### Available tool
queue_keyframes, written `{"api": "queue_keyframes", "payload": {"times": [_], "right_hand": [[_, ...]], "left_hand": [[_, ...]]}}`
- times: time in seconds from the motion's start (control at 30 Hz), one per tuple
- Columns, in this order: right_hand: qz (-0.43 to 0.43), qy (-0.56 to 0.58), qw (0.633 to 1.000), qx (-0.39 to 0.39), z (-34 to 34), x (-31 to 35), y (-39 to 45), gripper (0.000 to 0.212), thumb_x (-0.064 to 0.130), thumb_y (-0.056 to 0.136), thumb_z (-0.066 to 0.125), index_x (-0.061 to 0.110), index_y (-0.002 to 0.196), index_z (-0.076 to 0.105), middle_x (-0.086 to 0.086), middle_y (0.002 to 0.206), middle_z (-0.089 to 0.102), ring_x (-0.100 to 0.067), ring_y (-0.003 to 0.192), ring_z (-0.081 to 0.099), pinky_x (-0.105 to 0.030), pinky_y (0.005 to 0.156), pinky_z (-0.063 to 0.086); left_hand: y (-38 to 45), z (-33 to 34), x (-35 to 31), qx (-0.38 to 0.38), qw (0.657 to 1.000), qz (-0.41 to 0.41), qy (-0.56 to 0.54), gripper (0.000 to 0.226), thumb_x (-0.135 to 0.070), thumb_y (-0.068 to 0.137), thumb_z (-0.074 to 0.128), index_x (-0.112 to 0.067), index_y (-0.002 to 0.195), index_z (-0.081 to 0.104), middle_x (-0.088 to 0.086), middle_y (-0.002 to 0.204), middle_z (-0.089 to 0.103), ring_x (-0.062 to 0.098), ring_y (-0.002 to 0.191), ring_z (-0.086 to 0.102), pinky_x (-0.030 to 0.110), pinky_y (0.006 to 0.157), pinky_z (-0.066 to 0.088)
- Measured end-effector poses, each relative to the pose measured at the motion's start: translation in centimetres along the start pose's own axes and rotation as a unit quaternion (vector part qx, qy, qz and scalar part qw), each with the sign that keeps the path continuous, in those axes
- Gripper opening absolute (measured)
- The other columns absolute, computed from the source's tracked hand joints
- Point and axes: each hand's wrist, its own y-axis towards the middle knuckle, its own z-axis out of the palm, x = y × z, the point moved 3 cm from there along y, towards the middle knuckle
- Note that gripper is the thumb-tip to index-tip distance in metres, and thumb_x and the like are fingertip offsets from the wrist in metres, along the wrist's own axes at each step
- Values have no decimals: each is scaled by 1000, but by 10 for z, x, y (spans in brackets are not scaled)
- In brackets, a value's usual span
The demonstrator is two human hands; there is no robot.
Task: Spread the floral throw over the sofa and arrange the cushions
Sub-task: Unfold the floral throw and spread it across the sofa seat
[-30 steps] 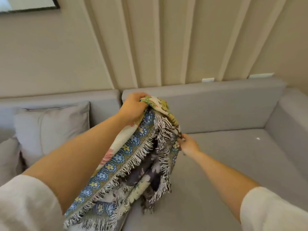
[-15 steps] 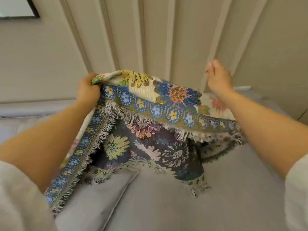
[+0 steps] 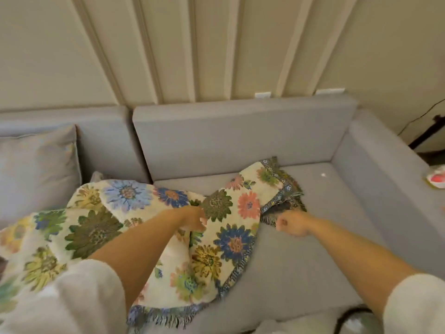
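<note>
A floral throw (image 3: 134, 227) lay bunched on the grey sofa (image 3: 240, 136), its 7 o'clock part cut off. The left hand (image 3: 192, 219) gripped its middle; the right hand (image 3: 292, 222), at 3 o'clock, clenched its fringe, fingers hidden.

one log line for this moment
step: spreading | floral throw: bunched on sofa | left hand: grips throw | right hand: fist at fringe | cushion: untouched

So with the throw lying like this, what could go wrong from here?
1. The cream floral fringed throw is bunched, with its right corner folded over; pulling now may lock in creases.
2. It already drapes over a cushion beside the grey square cushion, which could get buried.
3. The right hand looks fisted at the fringe; tugging tassels could snag them.
</note>
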Motion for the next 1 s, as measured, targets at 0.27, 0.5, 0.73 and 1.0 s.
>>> {"api": "queue_keyframes", "payload": {"times": [0.27,0.5,0.73,1.0], "right_hand": [[23,77,996,-47,-5,-79,22,24,18,97,43,4,101,62,-11,104,63,-23,99,57,-25,85,39],[11,79,997,25,10,-198,84,25,14,96,43,8,113,60,-12,122,63,-26,112,58,-33,95,44],[25,87,995,52,-14,-283,147,30,13,98,40,24,75,58,-14,118,65,-21,100,58,-20,72,36],[6,165,985,-42,21,-280,277,45,12,95,49,16,139,39,-12,141,47,-26,120,55,-36,101,44]], "left_hand": [[51,-5,-45,-12,997,-6,-78,34,-17,97,44,-9,129,56,8,136,55,24,122,54,30,98,43],[154,6,-134,-5,988,-85,-131,33,-17,97,43,-9,127,56,10,134,56,27,120,55,34,100,44],[254,5,-230,-46,981,-80,-170,26,-14,96,42,-8,111,62,15,126,56,22,97,57,33,90,47],[361,45,-217,-132,967,-157,-151,64,-35,91,54,-16,145,26,9,150,31,30,139,31,48,114,32]]}}
